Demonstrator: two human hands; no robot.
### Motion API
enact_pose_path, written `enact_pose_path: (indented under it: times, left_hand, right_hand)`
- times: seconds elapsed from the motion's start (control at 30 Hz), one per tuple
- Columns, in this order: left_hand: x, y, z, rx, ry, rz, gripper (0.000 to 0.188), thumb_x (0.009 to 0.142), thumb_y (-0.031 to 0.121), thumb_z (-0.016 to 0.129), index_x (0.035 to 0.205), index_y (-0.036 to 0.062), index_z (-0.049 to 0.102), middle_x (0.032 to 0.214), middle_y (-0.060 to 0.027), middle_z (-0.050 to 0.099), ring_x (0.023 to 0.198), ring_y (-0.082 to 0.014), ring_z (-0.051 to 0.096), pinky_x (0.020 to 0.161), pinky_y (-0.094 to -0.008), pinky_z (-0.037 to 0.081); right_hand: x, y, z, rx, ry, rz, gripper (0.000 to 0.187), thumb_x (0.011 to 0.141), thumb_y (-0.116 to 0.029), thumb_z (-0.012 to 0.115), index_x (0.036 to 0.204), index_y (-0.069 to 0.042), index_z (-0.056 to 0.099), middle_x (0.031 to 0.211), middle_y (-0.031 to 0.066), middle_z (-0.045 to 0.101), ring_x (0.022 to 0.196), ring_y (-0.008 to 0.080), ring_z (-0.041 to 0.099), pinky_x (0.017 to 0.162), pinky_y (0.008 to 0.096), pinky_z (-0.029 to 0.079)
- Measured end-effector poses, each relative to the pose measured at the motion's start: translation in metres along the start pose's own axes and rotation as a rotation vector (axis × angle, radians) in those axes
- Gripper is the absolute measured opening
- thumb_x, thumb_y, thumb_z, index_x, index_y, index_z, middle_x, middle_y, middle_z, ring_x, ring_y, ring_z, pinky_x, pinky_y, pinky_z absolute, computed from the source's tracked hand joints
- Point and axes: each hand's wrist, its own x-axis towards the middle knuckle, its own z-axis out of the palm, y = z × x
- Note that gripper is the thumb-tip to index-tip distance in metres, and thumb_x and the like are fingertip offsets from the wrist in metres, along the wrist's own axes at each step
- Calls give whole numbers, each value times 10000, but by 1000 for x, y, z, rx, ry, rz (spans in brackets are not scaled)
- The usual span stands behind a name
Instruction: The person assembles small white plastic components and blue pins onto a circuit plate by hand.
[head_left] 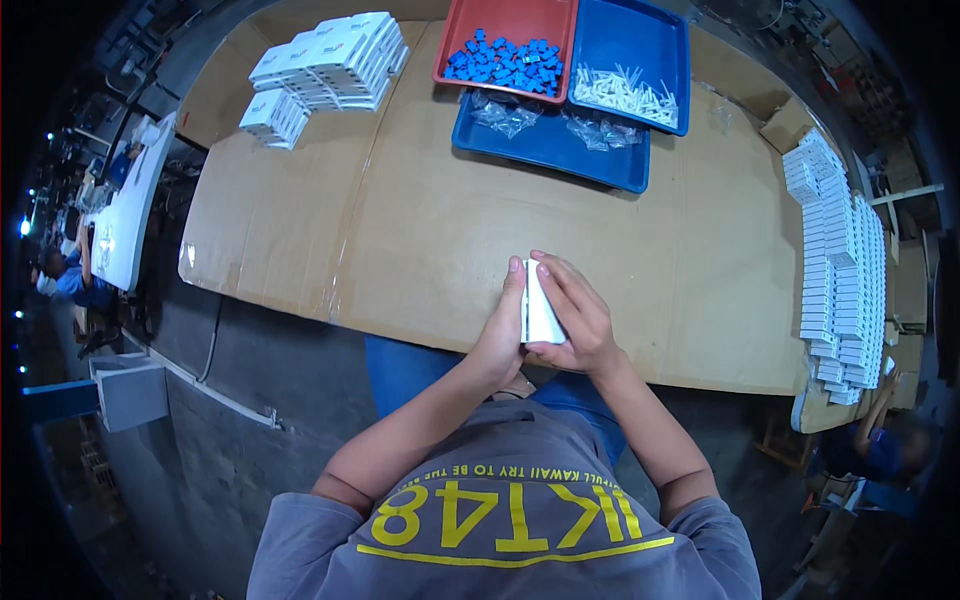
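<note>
A small white box (542,312) stands on edge between my two hands, just above the near edge of the cardboard-covered table. My left hand (505,318) presses along its left side, thumb pointing up. Across the right side and top lie the fingers of my right hand (580,318), its thumb tucked at the near end. Both hands are closed on the box, and they hide much of its sides.
Far ahead are a red tray (440,70) of blue plastic pieces, a blue tray (683,70) of white sticks, and a lower blue tray (550,150) with clear bags. White boxes (320,65) are piled far left; tall stacks (840,260) line the right edge. Other people sit at both sides.
</note>
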Motion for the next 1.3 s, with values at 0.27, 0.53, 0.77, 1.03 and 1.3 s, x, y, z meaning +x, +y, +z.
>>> enact_pose_path:
  times: [0.27, 0.53, 0.77, 1.03, 1.3]
  left_hand:
    - [1, -4, -6, 13, 31, -37, 696, 1117, 625, 272, 1502, 75, 455, 1331, -105, 623, 1219, -200, 635, 1015, -356, 527]
    - [10, -23, -27, 704, -51, 508, 801, 1098, 480, 526, 1649, -18, 226, 1456, -162, 476, 1344, -243, 492, 1135, -379, 399]
    - [22, -23, -36, 310, 186, 197, 690, 1140, 546, 342, 1571, 7, 359, 1316, -111, 565, 1193, -180, 553, 1047, -328, 444]
    - [24, -44, -37, 411, 231, 246, 637, 1140, 550, 324, 1421, 1, 483, 1203, -84, 604, 1074, -141, 592, 964, -319, 499]
    - [19, -34, -28, 343, 260, 290, 524, 1152, 502, 332, 1230, 32, 550, 1026, -39, 566, 948, -125, 528, 899, -284, 451]
  right_hand:
    - [-3, 1, 7, 115, 35, 124, 859, 962, -611, 652, 1399, 125, 577, 1396, 316, 605, 1255, 453, 640, 1059, 478, 521]
    - [-6, -18, 19, 462, 228, 560, 604, 1113, -416, 471, 1477, 61, 548, 1600, 269, 437, 1486, 385, 440, 1229, 443, 330]
    - [-29, -19, 13, 143, -43, 404, 562, 893, -84, 743, 1429, 17, 610, 1477, 240, 581, 1305, 393, 623, 1082, 429, 520]
    - [-44, -13, 24, -19, 13, 304, 479, 953, -56, 670, 1410, 63, 597, 1370, 269, 655, 1179, 405, 701, 962, 426, 595]
    - [-40, -14, 30, -95, 28, 236, 443, 992, -44, 608, 1413, 91, 578, 1332, 286, 671, 1084, 398, 741, 857, 418, 629]
